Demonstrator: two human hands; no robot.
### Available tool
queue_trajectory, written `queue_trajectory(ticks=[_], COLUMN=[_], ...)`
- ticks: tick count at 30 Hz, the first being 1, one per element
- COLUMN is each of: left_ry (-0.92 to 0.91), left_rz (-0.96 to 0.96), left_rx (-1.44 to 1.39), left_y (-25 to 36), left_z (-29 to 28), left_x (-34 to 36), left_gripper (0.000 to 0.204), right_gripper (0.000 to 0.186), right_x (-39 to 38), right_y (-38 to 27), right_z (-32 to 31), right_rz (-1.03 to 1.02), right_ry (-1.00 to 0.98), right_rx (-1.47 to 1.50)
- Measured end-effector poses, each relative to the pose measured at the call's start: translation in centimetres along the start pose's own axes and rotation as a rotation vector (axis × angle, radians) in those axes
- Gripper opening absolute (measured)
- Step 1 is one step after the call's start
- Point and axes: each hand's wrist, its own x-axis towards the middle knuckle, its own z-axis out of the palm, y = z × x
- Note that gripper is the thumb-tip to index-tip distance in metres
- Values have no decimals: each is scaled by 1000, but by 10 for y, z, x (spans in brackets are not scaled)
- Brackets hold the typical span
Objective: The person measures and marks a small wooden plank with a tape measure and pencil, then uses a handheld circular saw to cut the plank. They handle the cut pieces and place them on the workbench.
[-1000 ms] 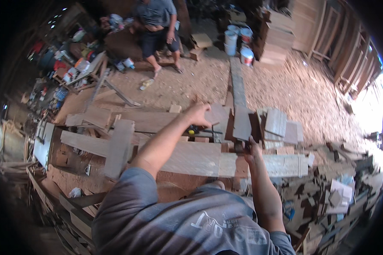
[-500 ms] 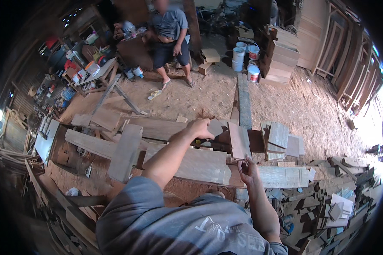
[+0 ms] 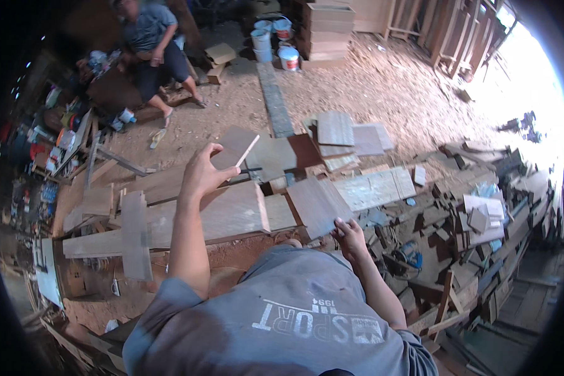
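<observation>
My left hand (image 3: pixel 200 174) grips a small squarish wooden board (image 3: pixel 237 143), thumb on one edge and fingers on another, tilted above the planks. On the right, my right hand (image 3: pixel 349 238) pinches the near right corner of a larger flat wooden board (image 3: pixel 316 203). That board lies tilted across the long planks in front of me. Beneath and between my hands is a long wide plank (image 3: pixel 213 213). A pale plank (image 3: pixel 379 188) runs off to the right.
A stack of short boards (image 3: pixel 335 128) stands ahead to the right. Wood offcuts (image 3: pixel 476 213) cover the right side, with a blue power tool (image 3: pixel 410 255) among them. Another person (image 3: pixel 153 53) is at the far left, near white buckets (image 3: pixel 288 57). One board (image 3: pixel 135 235) lies crosswise at left.
My view has swung to the right. My left hand has raised the small board from among the planks. The board in my right hand has tipped flatter and come nearer to me.
</observation>
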Motion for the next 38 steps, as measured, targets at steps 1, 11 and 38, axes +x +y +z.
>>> queue_trajectory(ticks=[1, 11, 38], left_ry=[10, -70, 58], left_rz=[16, 257, 388], left_rx=[-17, -100, -321], left_y=[13, 134, 175], left_z=[8, 100, 181], left_x=[-9, -74, -123], left_gripper=[75, 73, 94], right_gripper=[20, 44, 65], right_x=[3, 42, -22], right_y=[0, -47, -174], right_z=[-5, -116, -32], right_rz=[-16, -56, -171], right_ry=[-21, 107, -477], right_rx=[-44, -847, -98])
